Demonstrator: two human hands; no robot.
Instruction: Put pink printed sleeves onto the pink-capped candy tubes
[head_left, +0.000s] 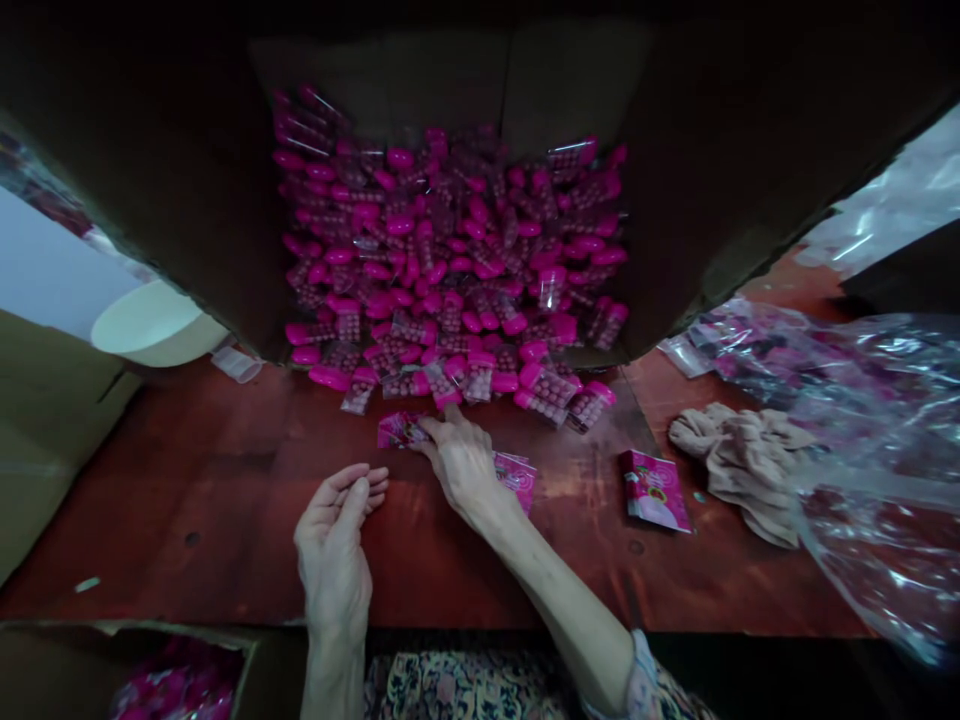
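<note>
Okay, your left hand (334, 545) is resting palm-up over the reddish wooden tabletop (187, 545), fingers half curled, holding nothing that shows. Your right hand (465, 468) is reaching forward, its fingertips (435, 428) pressing on a pink foil packet (401, 430); can't tell whether they're actually pinching it. A second pink packet (517, 480) is lying partly under that hand's outer edge. Just ahead, a big heap of pink-capped blister strips (450, 260) is spilling forward from a dark cardboard carton (180, 200) onto the tabletop. Further right, a printed pink pouch (654, 490) is lying beside crumpled beige cloth (742, 470) and a clear plastic bag (877, 470). A white bowl (157, 325) is sitting off to the left, and an open box (180, 680) of pink items is sitting near your left forearm.
</note>
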